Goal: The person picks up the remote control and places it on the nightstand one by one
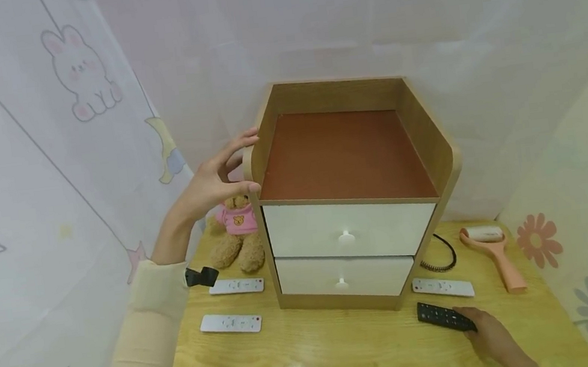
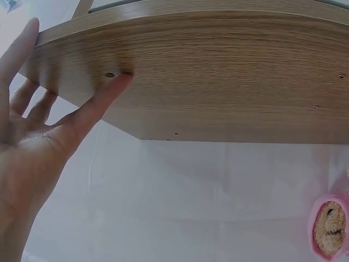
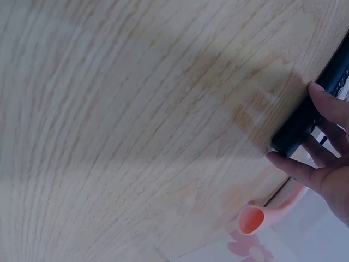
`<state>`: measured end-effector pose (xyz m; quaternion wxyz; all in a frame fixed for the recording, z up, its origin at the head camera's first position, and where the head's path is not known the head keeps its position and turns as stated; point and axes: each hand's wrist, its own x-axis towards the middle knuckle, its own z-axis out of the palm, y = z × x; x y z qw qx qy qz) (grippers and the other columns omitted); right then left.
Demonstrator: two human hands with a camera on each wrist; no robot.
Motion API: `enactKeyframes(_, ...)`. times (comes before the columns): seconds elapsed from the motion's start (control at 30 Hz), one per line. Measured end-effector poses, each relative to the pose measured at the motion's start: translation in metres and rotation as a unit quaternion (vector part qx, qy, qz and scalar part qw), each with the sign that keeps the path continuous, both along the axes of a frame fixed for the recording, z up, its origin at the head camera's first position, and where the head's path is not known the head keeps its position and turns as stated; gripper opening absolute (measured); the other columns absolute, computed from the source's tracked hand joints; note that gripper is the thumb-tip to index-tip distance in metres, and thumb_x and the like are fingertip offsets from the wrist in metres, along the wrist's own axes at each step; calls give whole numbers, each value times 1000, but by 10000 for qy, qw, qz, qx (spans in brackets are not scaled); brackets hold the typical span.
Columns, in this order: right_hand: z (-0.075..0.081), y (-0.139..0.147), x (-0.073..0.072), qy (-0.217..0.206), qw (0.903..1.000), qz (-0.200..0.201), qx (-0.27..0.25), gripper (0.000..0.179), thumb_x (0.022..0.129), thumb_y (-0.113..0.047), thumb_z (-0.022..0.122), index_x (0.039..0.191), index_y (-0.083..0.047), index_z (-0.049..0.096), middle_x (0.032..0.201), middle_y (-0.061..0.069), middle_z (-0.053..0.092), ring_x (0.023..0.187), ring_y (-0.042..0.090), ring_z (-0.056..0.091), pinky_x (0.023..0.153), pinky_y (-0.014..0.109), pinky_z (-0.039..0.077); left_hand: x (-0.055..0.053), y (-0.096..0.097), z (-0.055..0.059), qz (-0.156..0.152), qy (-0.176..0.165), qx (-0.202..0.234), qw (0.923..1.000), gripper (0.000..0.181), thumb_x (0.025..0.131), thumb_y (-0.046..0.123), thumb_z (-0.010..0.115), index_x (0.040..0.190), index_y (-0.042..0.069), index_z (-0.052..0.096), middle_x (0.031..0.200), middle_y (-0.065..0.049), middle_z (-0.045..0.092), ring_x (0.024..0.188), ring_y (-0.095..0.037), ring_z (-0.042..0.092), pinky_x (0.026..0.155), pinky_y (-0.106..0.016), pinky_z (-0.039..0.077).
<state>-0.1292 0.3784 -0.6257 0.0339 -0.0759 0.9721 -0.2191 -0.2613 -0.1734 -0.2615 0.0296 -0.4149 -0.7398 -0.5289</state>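
A wood-grain cabinet [image 1: 345,156] with two white drawers stands upright on the table. My left hand [image 1: 212,183] touches its left side panel, thumb and fingers spread along the rim. In the left wrist view a fingertip of the left hand [image 2: 41,142] lies against the panel's outer face, beside a small hole. With my right hand [image 1: 491,333] I hold a black remote control [image 1: 442,316] at its near end, low over the table to the right of the cabinet. The right wrist view shows the right hand's [image 3: 327,169] thumb and fingers around the remote.
A teddy bear [image 1: 238,220] in pink sits left of the cabinet, above two white remotes [image 1: 230,323]. Another white remote [image 1: 443,287], a black coiled cord [image 1: 441,267] and an orange-handled lint roller [image 1: 498,251] lie on the right. Patterned curtains surround the wooden table [image 1: 357,352].
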Motion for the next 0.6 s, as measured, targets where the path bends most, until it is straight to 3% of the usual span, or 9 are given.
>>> enactKeyframes(0.23,2,4,0,-36,9999,33,93,54,74,5,76,125,3,60,117,27,62,106,47,58,88,59,48,0,2,0,-43,10,91,9999,73,82,-8,70,146,1,35,159,-4,21,144,-23,24,118,-45,18)
enactKeyframes(0.4,2,6,7,-52,10000,1,-20,55,74,4,76,126,3,59,118,28,61,107,47,57,88,59,48,1,6,1,-118,21,109,9999,73,82,-9,70,146,0,35,159,-6,20,144,-21,23,118,-44,17)
enactKeyframes(0.5,5,6,14,106,9998,-85,-137,56,75,3,76,128,3,58,120,28,60,109,47,57,89,59,47,0,7,0,-163,17,134,9998,73,82,-10,70,145,-1,35,159,-7,19,144,-21,23,118,-44,17)
enactKeyframes(0.6,12,4,22,518,9984,-138,-191,57,75,1,77,129,2,58,121,28,60,109,48,56,88,60,47,0,8,0,-189,19,152,9997,72,82,-10,70,145,-1,35,159,-8,19,144,-19,24,118,-44,16)
